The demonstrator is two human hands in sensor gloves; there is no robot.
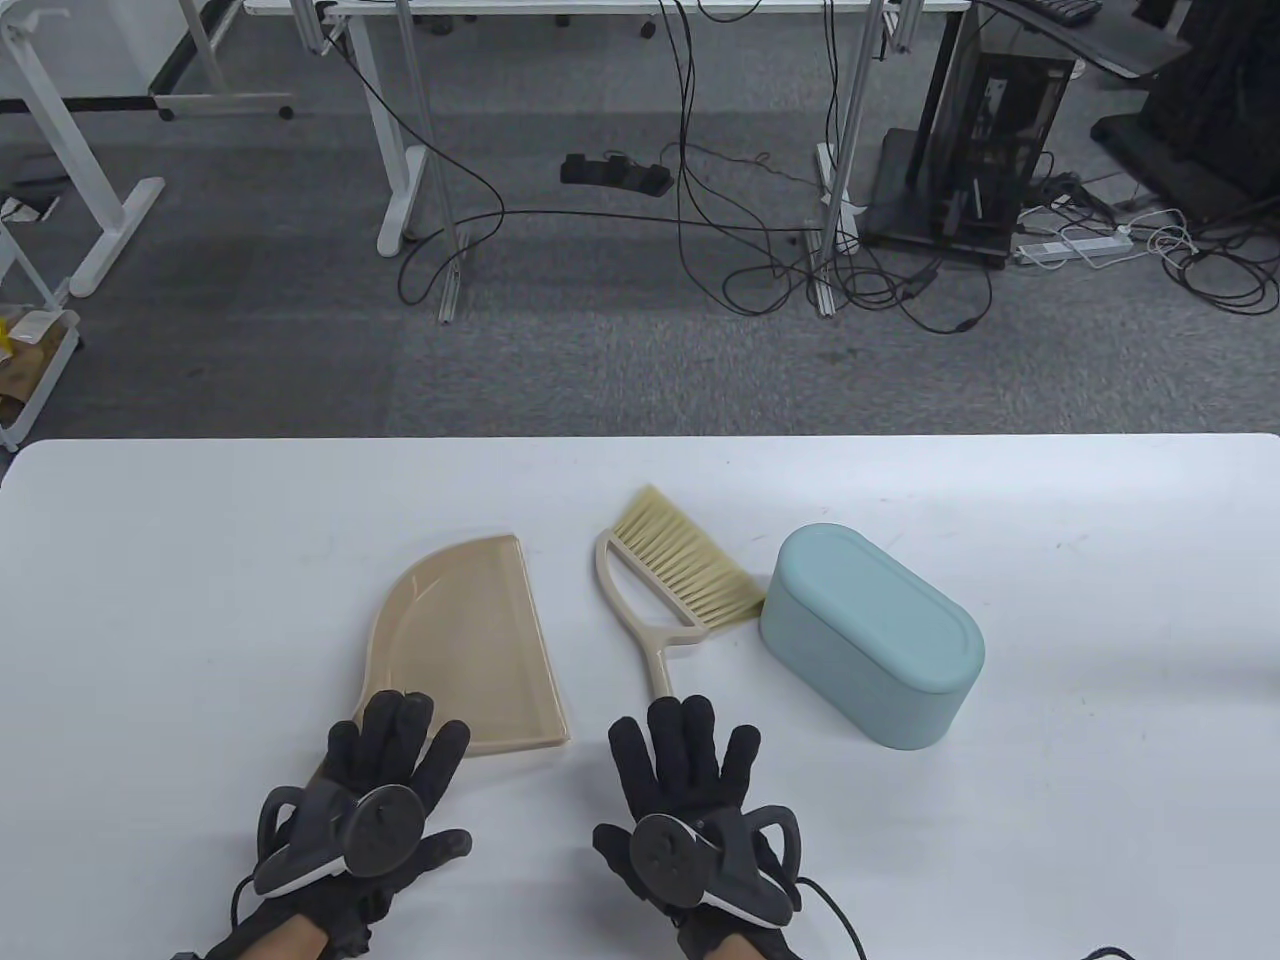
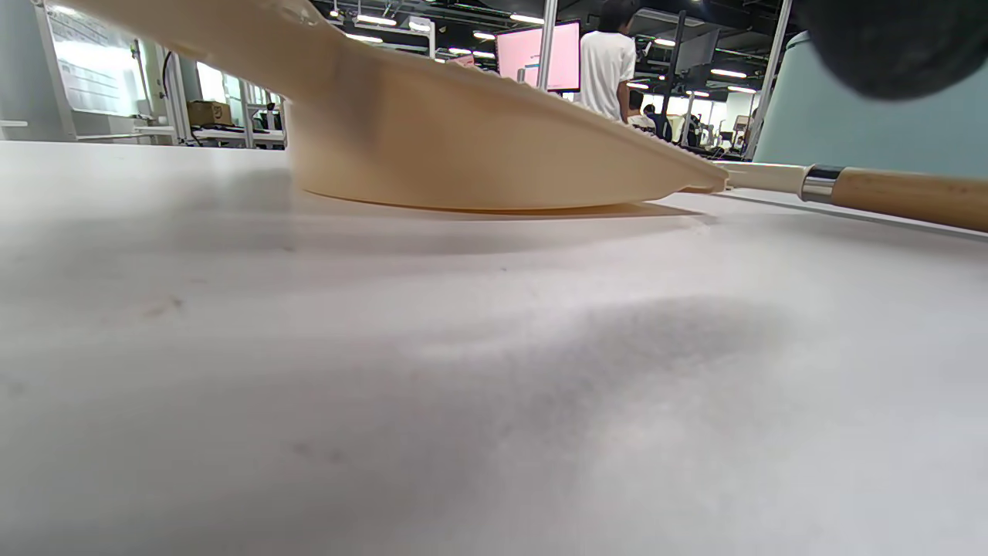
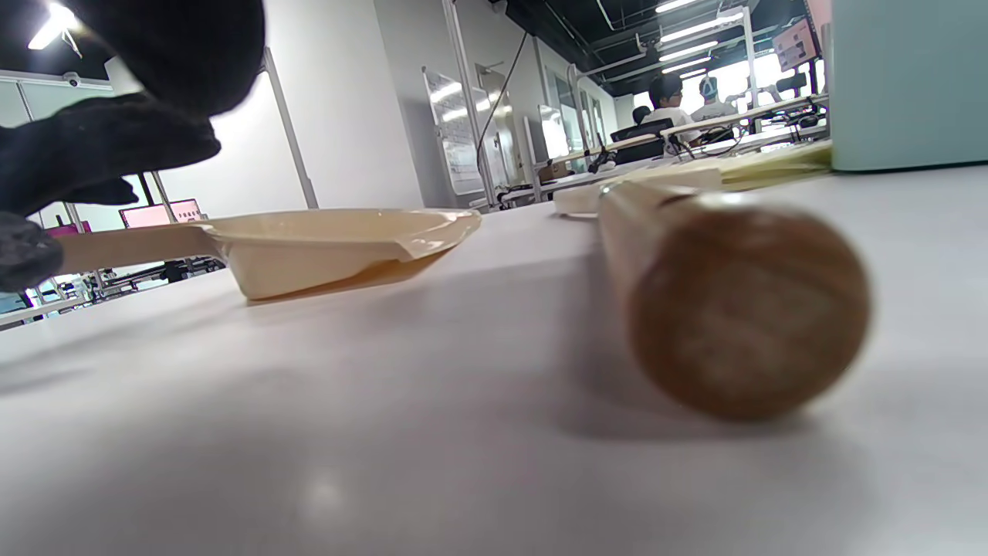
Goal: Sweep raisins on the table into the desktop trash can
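1. Table view: I see my left hand (image 1: 365,810) flat, palm down, on the white tabletop (image 1: 200,600), fingers (image 1: 400,725) spread and gripping nothing; the fingertips lie over the near end of the beige dustpan (image 1: 475,640), where its handle is hidden under the glove. My right hand (image 1: 690,810) is also flat and spread, with nothing in its grip, its fingertips covering the near end of the brush (image 1: 665,590). The brush lies between the dustpan and the desktop trash can (image 1: 870,645), bristles pointing toward the can and just touching its side. The mint-coloured can stands right of the brush, lid closed. I can't make out any raisins on the tabletop.

2. Left wrist view: low angle along the tabletop (image 2: 386,386). The dustpan (image 2: 478,154) sits flat ahead, its handle rising toward the top left. The brush handle (image 2: 903,197), wood with a metal ferrule, lies at right, and the trash can (image 2: 849,131) is behind it. One dark fingertip (image 2: 895,38) shows at the top right, holding nothing.

3. Right wrist view: the wooden brush handle end (image 3: 741,309) lies on the tabletop (image 3: 386,432) close to the lens, not gripped. The dustpan (image 3: 340,247) sits left of it, with gloved fingers (image 3: 100,147) of the other hand at its handle. The trash can (image 3: 911,85) is at the top right.
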